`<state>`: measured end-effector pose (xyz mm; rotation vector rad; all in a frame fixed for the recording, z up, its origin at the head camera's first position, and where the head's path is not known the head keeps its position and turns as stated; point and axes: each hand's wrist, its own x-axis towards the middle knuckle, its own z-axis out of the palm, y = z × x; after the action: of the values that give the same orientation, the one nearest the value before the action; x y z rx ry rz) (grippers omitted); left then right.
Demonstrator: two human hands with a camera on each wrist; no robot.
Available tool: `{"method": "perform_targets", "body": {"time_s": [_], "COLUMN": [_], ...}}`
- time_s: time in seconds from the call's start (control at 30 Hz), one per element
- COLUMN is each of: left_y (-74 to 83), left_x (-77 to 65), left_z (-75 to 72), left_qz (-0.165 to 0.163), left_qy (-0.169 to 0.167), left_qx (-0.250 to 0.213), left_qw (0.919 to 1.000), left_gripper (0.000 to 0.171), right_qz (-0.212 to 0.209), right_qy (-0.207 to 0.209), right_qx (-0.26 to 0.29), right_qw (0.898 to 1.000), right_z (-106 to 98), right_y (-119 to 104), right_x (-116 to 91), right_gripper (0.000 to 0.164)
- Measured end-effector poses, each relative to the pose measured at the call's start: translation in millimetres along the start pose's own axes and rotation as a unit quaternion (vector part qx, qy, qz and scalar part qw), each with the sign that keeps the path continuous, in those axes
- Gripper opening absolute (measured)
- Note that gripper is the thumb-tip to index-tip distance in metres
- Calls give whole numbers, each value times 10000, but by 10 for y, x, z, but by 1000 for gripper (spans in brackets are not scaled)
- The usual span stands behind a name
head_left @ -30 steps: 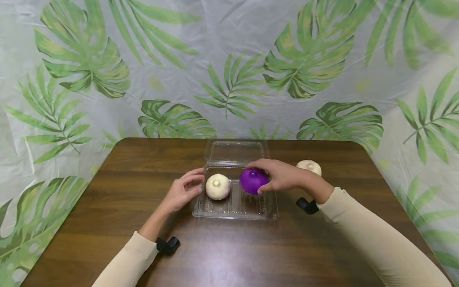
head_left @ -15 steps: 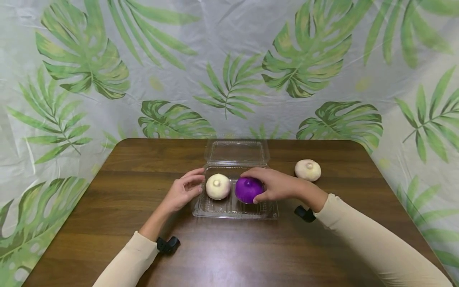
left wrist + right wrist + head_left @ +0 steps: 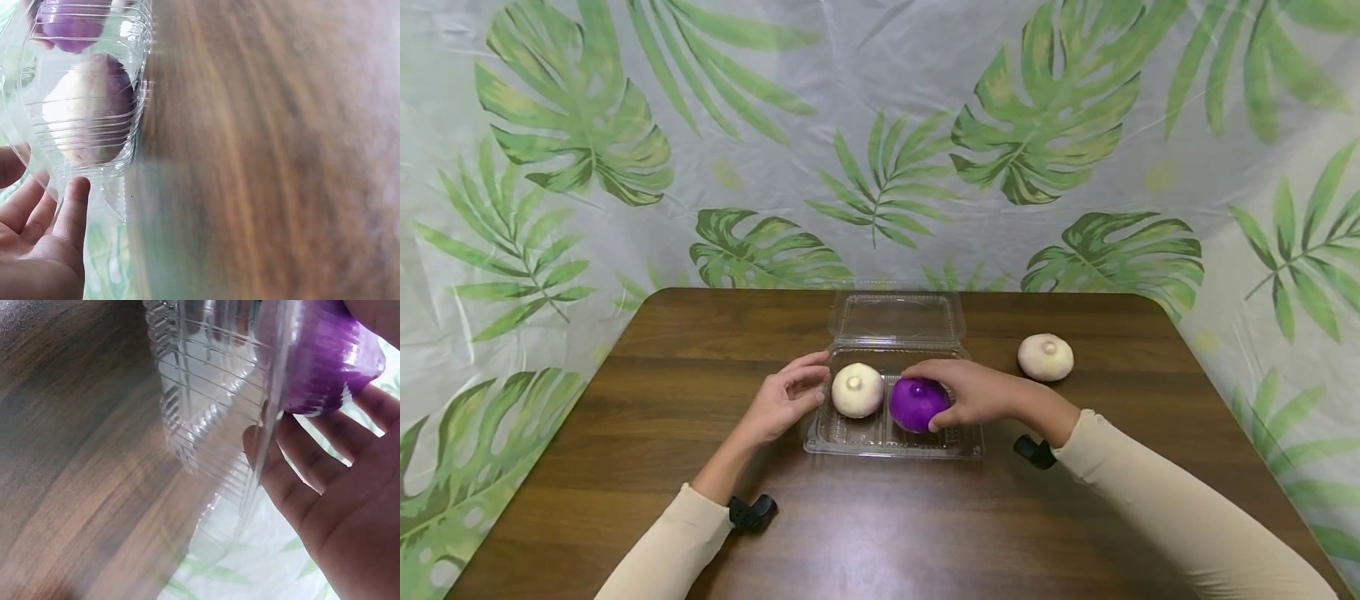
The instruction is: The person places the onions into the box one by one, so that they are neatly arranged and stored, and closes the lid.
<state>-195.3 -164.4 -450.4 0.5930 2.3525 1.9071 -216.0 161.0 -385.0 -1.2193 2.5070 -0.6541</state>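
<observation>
On the worktop (image 3: 662, 417), a clear container (image 3: 892, 454) lies open. The left hand (image 3: 784, 402), fingers apart, is at its left edge; the right hand (image 3: 985, 393) has fingers clamped round a purple bulb (image 3: 916, 407) at its right half, beside a white bulb (image 3: 857, 392). Placing seems underway; next calls for settling, then releasing.

The table (image 3: 850, 508) has a dark brown wood grain, rounded far corners and a pale patch of glare toward the near side. 2 things sit directly on it: a clear plastic container (image 3: 891, 452) near the middle, its lid (image 3: 898, 318) folded back toward the far edge, and 1 pale round bulb (image 3: 1046, 357) to the right, apart from the container, nub upward.
</observation>
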Motion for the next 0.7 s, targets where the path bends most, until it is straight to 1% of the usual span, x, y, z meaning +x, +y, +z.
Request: {"method": "perform_targets", "body": {"time_s": [0.2,0.47,0.7], "left_y": [-3,-3,1], "left_x": [-2,-15,-5], "left_z": [-6,2,-4], "left_qz": [14,-15,7], "left_qy": [-20,-19,-21], "left_qx": [16,-22,89], "left_qw": [10000,10000,10000], "left_gripper": [40,40,40], "right_qz": [-210,-171,-142], "right_qy": [-79,-168,-183], "right_qx": [43,46,2], "right_qw": [9997,9997,9997], "right_z": [37,55,57], "right_y": [27,-1,-7], "right_x": [14,31,51], "right_gripper": [71,72,72]}}
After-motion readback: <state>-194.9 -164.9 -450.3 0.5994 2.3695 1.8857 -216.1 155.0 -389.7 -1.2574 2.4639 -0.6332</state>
